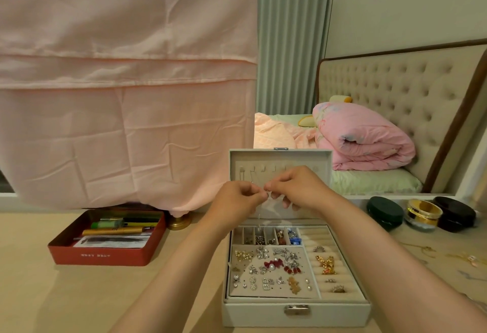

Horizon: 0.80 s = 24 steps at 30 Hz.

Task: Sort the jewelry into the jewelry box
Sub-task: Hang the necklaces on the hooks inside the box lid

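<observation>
Holding both hands up in front of the raised lid point(279, 159) of the jewelry box point(295, 314), we see through the head camera that our left hand point(237, 201) and right hand point(297, 188) meet fingertip to fingertip, each pinching the top of a fine chain point(259, 218); the other fingers are loosely curled. The chain hangs thin and pale from the pinch towards the row of small compartments point(268, 238) at the back of the tray, and we cannot tell whether its lower end touches them. The box stands open on the table point(39, 293) right before us, its clasp facing us. Earrings and studs sit on the pierced panel point(268, 272), and rings are tucked in the ring rolls point(326, 264) on the right. More loose jewelry point(463, 256) lies on the table, well to the right of the box. A red tin point(105, 238) of pens sits to the left, below a hanging pink cloth point(118, 82), and three round containers point(423, 214) stand at the back right
</observation>
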Each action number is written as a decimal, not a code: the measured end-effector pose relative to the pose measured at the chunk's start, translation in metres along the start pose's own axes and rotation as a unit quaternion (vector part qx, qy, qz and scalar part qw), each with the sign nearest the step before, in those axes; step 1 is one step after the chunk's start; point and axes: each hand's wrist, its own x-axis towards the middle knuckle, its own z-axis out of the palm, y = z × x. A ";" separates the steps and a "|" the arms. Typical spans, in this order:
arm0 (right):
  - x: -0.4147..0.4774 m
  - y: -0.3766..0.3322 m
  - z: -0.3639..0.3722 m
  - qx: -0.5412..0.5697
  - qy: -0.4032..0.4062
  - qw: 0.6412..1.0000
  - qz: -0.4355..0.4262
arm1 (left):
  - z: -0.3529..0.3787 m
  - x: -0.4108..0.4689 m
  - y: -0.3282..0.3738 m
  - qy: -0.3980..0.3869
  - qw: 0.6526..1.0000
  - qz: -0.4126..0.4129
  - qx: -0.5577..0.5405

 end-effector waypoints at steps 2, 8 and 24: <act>0.001 0.001 0.000 0.066 0.000 0.998 0.018 | 0.000 0.005 0.000 0.010 0.995 0.038 0.087; 0.011 -0.010 -0.003 0.129 0.002 0.992 0.008 | 0.003 0.014 -0.015 0.015 0.922 0.107 0.372; 0.033 0.003 0.012 -0.068 -0.013 0.993 -0.093 | 0.007 0.013 -0.022 -0.005 0.847 0.140 0.513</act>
